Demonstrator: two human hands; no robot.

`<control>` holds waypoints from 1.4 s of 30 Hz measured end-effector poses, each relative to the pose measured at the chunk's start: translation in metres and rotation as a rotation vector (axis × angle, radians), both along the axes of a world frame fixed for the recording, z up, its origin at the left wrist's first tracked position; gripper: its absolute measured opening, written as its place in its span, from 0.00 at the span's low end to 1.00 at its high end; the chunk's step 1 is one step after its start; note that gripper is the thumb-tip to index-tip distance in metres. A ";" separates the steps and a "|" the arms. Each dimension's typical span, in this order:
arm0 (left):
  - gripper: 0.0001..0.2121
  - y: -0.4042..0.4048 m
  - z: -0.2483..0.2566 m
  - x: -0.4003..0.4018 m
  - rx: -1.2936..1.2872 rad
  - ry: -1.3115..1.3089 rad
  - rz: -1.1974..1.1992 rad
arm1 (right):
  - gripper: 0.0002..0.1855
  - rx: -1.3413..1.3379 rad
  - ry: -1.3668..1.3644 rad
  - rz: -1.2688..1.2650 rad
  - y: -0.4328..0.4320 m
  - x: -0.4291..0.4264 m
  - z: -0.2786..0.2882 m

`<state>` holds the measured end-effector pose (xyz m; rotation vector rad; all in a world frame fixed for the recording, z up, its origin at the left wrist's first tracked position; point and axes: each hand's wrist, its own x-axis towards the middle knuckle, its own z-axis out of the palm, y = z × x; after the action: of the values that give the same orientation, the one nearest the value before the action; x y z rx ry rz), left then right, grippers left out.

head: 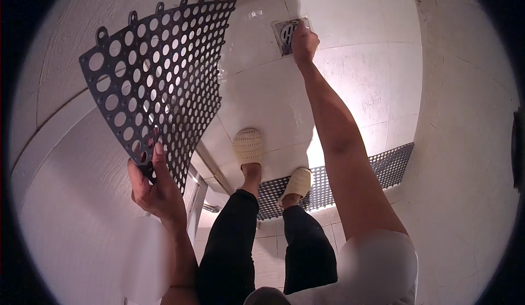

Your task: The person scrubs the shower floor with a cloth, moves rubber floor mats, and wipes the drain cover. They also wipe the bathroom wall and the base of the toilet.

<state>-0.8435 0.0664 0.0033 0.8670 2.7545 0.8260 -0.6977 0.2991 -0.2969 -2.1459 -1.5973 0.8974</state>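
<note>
My left hand grips the near corner of a dark grey perforated plastic floor mat, thumb on its face. The mat is raised off the floor and tilted, with its far edge up and connector loops along that edge. My right arm stretches forward to the floor. There my right hand is curled at the right side of a square metal floor drain with a round slotted grate. The fingertips are partly hidden, so I cannot tell whether they hold anything.
A second perforated mat lies across the tiled floor by my feet. One woven slipper is on the tiles, the other slipper on that mat. Walls rise on the left and right.
</note>
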 end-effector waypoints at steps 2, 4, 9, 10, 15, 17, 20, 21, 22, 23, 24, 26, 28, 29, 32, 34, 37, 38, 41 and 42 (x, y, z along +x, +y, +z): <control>0.06 -0.002 -0.003 -0.003 -0.003 0.023 -0.027 | 0.25 0.057 0.103 -0.031 -0.004 0.011 -0.001; 0.06 -0.005 0.002 -0.006 -0.046 0.062 -0.030 | 0.23 -0.075 0.275 -0.053 -0.014 0.019 0.016; 0.06 -0.005 0.014 -0.018 -0.008 0.041 0.019 | 0.15 0.390 0.030 0.534 -0.061 0.112 0.042; 0.06 -0.002 0.018 -0.020 0.076 -0.007 0.012 | 0.13 0.386 0.067 0.554 -0.091 0.128 0.021; 0.06 0.002 0.018 -0.039 0.120 0.045 -0.007 | 0.21 -0.123 0.472 1.206 -0.182 0.075 -0.003; 0.06 0.010 0.018 -0.040 0.107 0.089 -0.010 | 0.19 0.123 0.491 1.525 -0.172 0.015 -0.002; 0.07 0.013 0.020 -0.044 0.148 0.130 -0.038 | 0.16 0.050 0.906 1.143 -0.109 -0.044 -0.012; 0.07 0.009 0.020 -0.046 0.148 0.136 -0.035 | 0.14 0.043 0.835 0.973 -0.089 -0.046 -0.007; 0.07 0.009 0.021 -0.048 0.173 0.144 -0.037 | 0.12 0.027 0.772 0.798 -0.066 -0.047 0.000; 0.07 0.007 0.024 -0.051 0.195 0.154 -0.041 | 0.13 0.055 0.701 0.721 -0.047 -0.041 0.008; 0.07 0.008 0.023 -0.050 0.226 0.156 -0.024 | 0.14 0.348 0.434 0.805 -0.037 -0.026 0.008; 0.07 0.003 0.022 -0.054 0.262 0.154 -0.027 | 0.17 0.309 0.499 0.765 -0.047 -0.027 0.000; 0.07 -0.002 0.031 -0.060 0.187 0.234 -0.039 | 0.18 0.598 0.423 1.029 -0.094 -0.058 0.001; 0.07 -0.005 0.051 -0.064 0.171 0.292 -0.034 | 0.17 0.466 0.610 1.258 -0.133 -0.096 0.022; 0.09 -0.003 0.038 -0.063 0.281 0.310 -0.057 | 0.17 0.675 0.636 1.689 -0.181 -0.135 -0.018; 0.10 0.000 0.033 -0.059 0.327 0.292 -0.098 | 0.18 0.788 0.649 1.726 -0.151 -0.138 -0.042; 0.10 -0.003 0.033 -0.064 0.294 0.318 -0.230 | 0.22 0.721 0.468 1.387 -0.075 -0.146 -0.038; 0.10 -0.005 0.036 -0.065 0.221 0.333 -0.251 | 0.24 0.686 0.302 1.429 -0.050 -0.130 -0.032; 0.09 -0.001 0.045 -0.059 0.167 0.366 -0.231 | 0.31 0.642 0.039 1.379 0.023 -0.061 -0.022; 0.09 0.001 0.052 -0.057 0.151 0.373 -0.254 | 0.32 0.591 -0.057 1.356 0.052 -0.033 -0.013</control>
<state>-0.9001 0.0677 0.0555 1.5022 2.8174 0.9108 -0.7309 0.3512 -0.3099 -0.5127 -2.8340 0.4710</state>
